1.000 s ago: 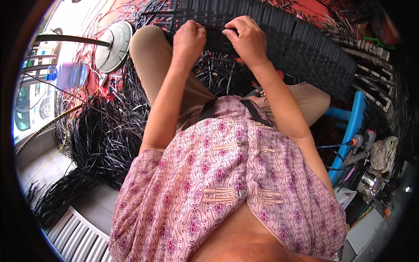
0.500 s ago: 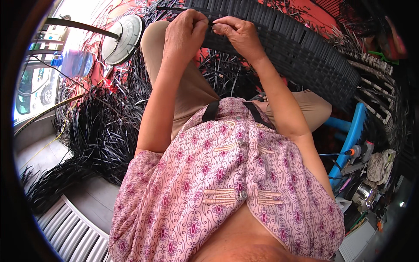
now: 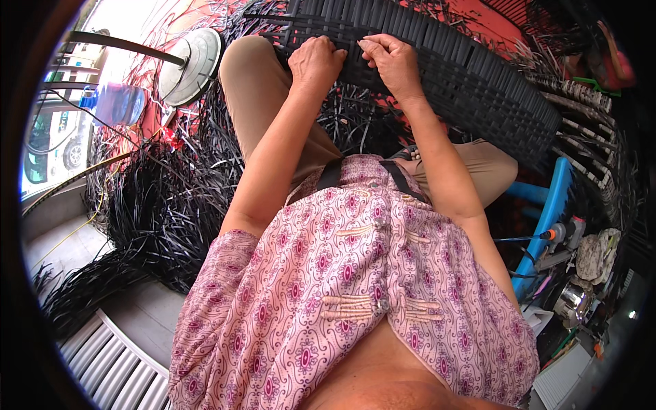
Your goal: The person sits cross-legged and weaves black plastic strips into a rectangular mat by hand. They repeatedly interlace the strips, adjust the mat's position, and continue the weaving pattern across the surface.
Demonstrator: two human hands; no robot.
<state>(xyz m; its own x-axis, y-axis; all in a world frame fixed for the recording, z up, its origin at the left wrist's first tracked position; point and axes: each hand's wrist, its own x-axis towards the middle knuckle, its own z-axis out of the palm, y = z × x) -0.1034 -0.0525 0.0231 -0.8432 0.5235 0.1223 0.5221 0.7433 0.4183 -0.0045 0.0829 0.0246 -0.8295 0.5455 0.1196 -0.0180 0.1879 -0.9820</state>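
Observation:
A black woven panel of flat plastic strips (image 3: 471,92) lies slantwise across my lap, its weave running from the top middle toward the right. Over its near left part my left hand (image 3: 316,63) is closed, fingers curled under and fingertips hidden. My right hand (image 3: 396,65) is a little to the right, thumb and forefinger pinched together against the weave. Whatever the two hands hold is dark on dark and cannot be made out. A loose strip end (image 3: 263,16) sticks out from the panel's left edge.
Heaps of loose black strips (image 3: 164,198) cover the floor at left. A round grey stand base (image 3: 191,66) and a blue water bottle (image 3: 119,102) are at upper left. A blue stool (image 3: 547,225), tools and a shiny metal pot (image 3: 572,305) sit at right; a white slatted seat (image 3: 113,359) is lower left.
Both hands have come nearer to me and to the right, and the gap between them has widened. The left hand has moved down from the panel's upper left edge.

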